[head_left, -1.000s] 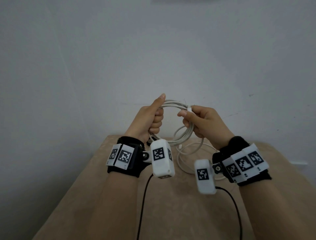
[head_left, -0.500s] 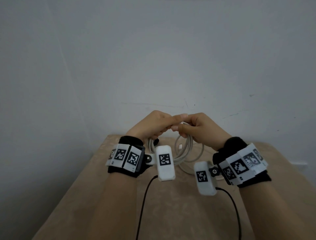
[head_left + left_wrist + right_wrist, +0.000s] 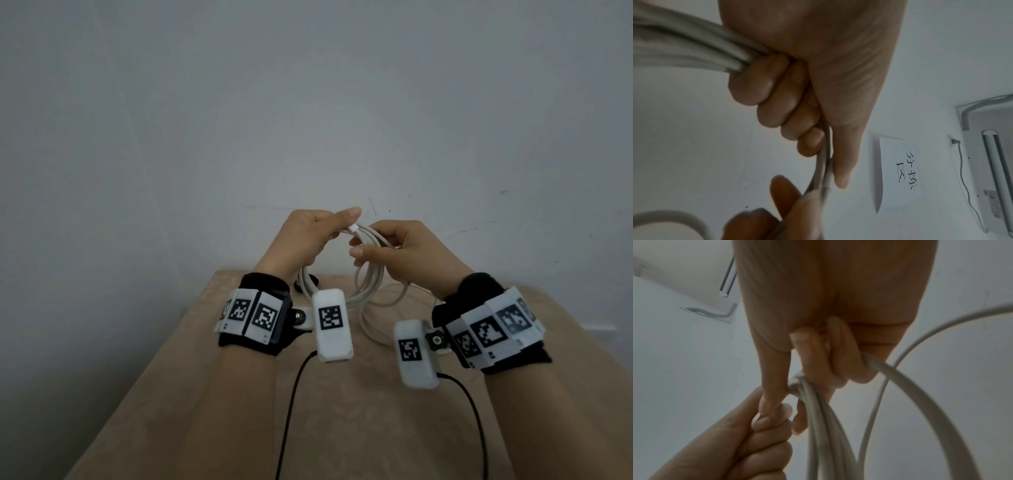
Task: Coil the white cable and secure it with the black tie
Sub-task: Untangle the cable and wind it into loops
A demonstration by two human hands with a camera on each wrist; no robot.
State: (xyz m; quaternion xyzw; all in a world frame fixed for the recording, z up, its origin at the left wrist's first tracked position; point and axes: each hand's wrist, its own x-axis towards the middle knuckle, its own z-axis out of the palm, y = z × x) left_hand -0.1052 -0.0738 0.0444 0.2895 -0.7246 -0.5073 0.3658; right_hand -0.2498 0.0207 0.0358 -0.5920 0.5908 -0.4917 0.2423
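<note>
The white cable [image 3: 371,274] hangs as a coil of several loops between both hands, above the far end of the tan table [image 3: 191,394]. My left hand [image 3: 308,236] grips the coil's left side, fingers curled round the strands [image 3: 694,48], thumb laid along the top. My right hand [image 3: 404,253] holds the coil's right side with curled fingers [image 3: 818,363]. A white plug end [image 3: 352,227] sticks out between the two thumbs. One slack loop [image 3: 368,325] trails down onto the table. A small black piece [image 3: 310,283], perhaps the tie, shows behind the left wrist.
A plain grey wall [image 3: 308,102] rises right behind the table. Black leads [image 3: 287,411] from the wrist cameras run toward me over the tabletop. In the left wrist view a paper sign [image 3: 898,170] hangs on the wall.
The hands dropped together half a second ago, then rose and parted slightly. The plug end now shows at the top of the coil between the thumbs.
</note>
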